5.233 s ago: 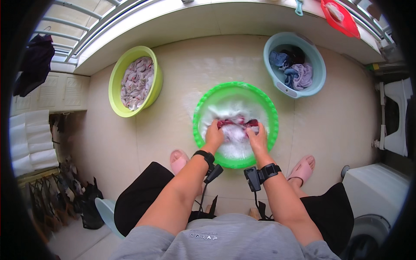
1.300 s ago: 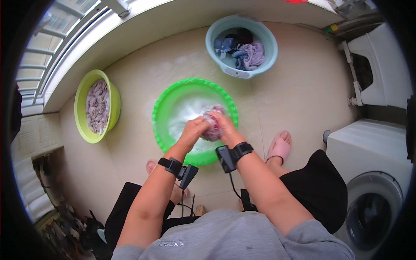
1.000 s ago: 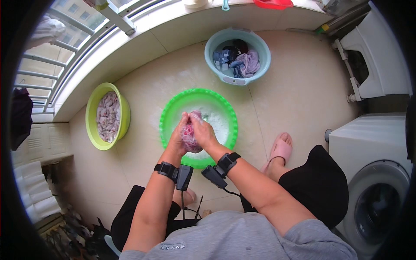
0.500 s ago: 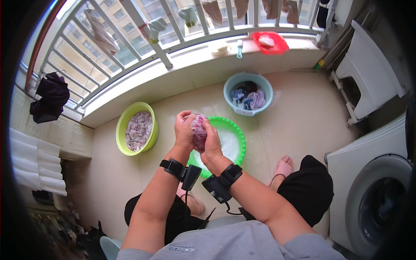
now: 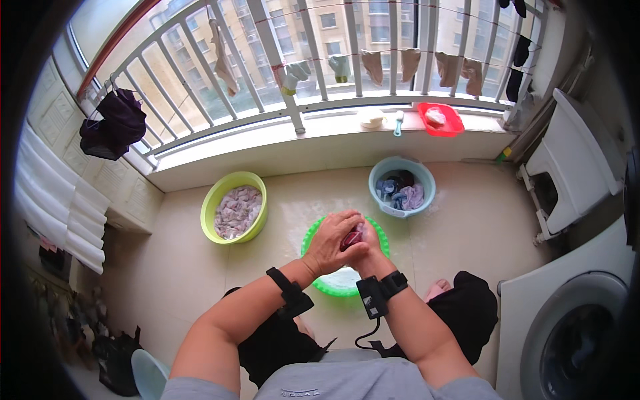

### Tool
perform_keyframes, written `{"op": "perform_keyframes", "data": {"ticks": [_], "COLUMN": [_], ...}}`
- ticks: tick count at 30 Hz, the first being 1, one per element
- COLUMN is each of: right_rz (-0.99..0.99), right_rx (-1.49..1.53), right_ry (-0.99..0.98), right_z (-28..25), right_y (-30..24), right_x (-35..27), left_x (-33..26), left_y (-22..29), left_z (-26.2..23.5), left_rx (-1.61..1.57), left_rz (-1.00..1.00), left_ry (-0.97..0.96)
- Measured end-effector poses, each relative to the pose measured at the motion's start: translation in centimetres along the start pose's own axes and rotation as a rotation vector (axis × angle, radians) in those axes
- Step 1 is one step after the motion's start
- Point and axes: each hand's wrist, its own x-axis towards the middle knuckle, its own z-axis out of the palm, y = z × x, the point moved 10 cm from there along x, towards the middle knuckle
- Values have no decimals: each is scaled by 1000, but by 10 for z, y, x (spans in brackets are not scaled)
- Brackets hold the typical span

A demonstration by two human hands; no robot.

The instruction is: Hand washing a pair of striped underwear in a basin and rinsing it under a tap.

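Hands, left [image 5: 331, 241] over right [image 5: 365, 248], clamp together around a dark red cloth [image 5: 351, 238].

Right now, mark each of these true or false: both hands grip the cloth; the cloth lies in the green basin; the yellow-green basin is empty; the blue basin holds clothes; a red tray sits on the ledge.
1. True: left hand and right hand clasp the dark red cloth.
2. False: it is held above the green basin.
3. False: the yellow-green basin holds pale laundry.
4. True: the blue basin holds clothes.
5. True: the red tray sits on the ledge.
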Motion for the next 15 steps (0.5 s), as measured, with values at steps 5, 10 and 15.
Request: {"op": "perform_keyframes", "data": {"ticks": [5, 10, 15], "right_rz": [31, -270, -97], "right_rx": [53, -608, -143], "right_ry": [82, 109, 145], "right_z": [-23, -69, -77], "right_y": [18, 3, 20], "right_x": [18, 54, 54], "left_x": [-4, -11, -9], "left_y": [-31, -69, -83], "left_z": [6, 24, 32], "left_rx": [25, 68, 135], "left_rz": [-68, -183, -305], "left_ry": [55, 119, 153]}}
